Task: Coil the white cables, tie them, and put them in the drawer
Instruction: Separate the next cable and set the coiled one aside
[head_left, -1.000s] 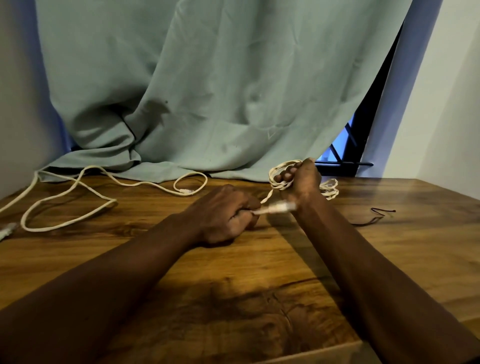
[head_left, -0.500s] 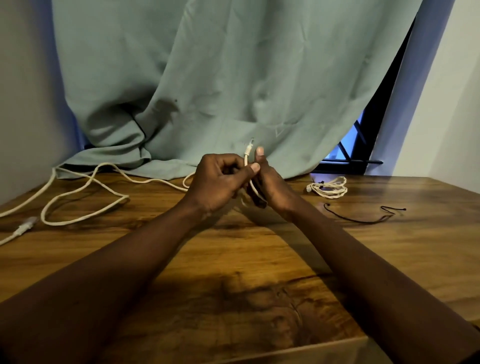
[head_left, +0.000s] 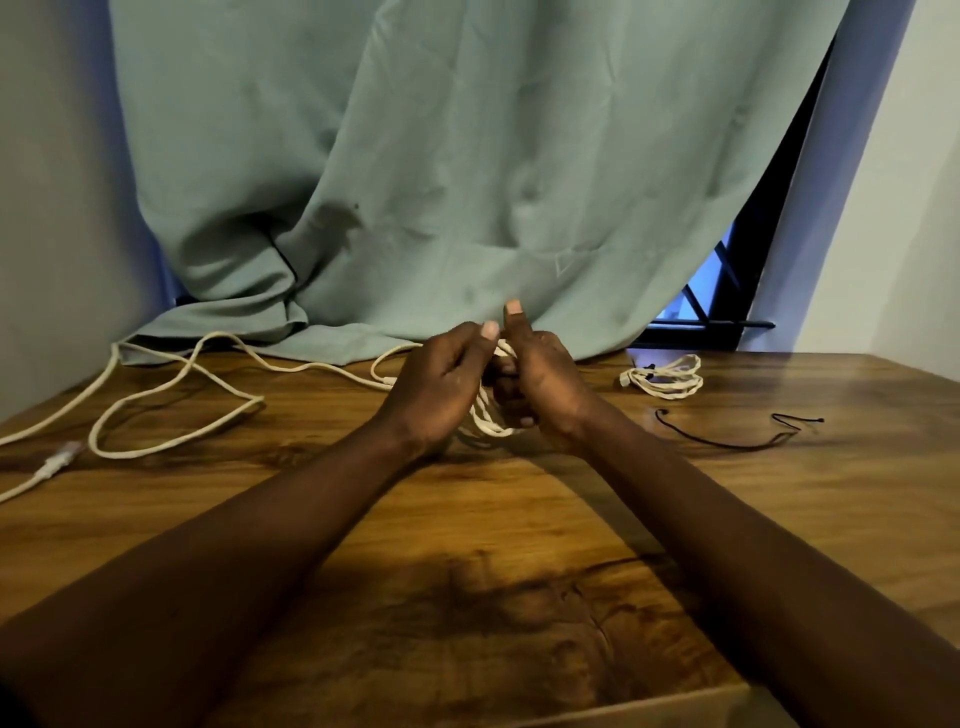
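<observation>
Grips of left hand (head_left: 439, 387) and right hand (head_left: 545, 384) closed round white cable coil (head_left: 488, 420), long axis upright, loops hanging down

I see a wooden table (head_left: 779, 499) under the green curtain (head_left: 467, 156); right of the curtain, a dark window (head_left: 753, 270) and pale wall (head_left: 909, 208).
</observation>
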